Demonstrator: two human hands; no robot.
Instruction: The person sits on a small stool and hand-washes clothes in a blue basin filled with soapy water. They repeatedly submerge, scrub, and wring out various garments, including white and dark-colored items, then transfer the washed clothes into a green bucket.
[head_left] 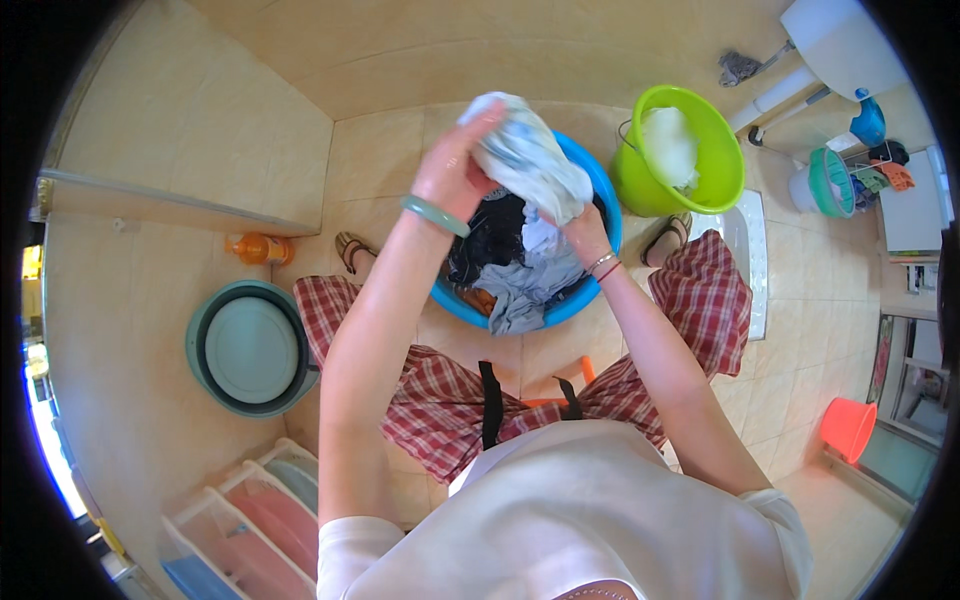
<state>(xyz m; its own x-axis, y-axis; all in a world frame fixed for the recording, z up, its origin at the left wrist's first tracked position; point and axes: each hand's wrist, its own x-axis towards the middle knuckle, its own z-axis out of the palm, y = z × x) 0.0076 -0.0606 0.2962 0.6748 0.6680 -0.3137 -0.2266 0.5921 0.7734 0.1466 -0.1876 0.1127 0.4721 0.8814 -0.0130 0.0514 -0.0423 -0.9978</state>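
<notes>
A wet-looking white cloth [530,155], marked with soft blue and grey patches, is bunched into a thick, elongated bundle; its upper end is rounded, folds run along its length, and its lower right end narrows, while motion blur leaves the pattern unclear. It is held up above the far part of a round blue basin [609,190], slanting from upper left to lower right. The left hand [452,172], below a pale green bangle [436,216] on the wrist, grips the bundle's left side, its digits parted around the edge. The right hand [588,235], with thin bracelets [604,264] at the wrist, is closed round the lower right end, some fingers hidden by the fabric. Beneath, the basin holds black garments [484,235] at the left, a crumpled pale lavender piece [540,232] near the middle and a grey garment [520,290] draped over the near rim, with a bit of brown fabric [482,298] beside it. To the right a lime-green bucket [722,180] contains another white cloth [670,145]. Farther out, an orange bottle [262,249] lies to the left, near a grey-green basin [250,350], and a red basin [848,428] is well apart at the right.
</notes>
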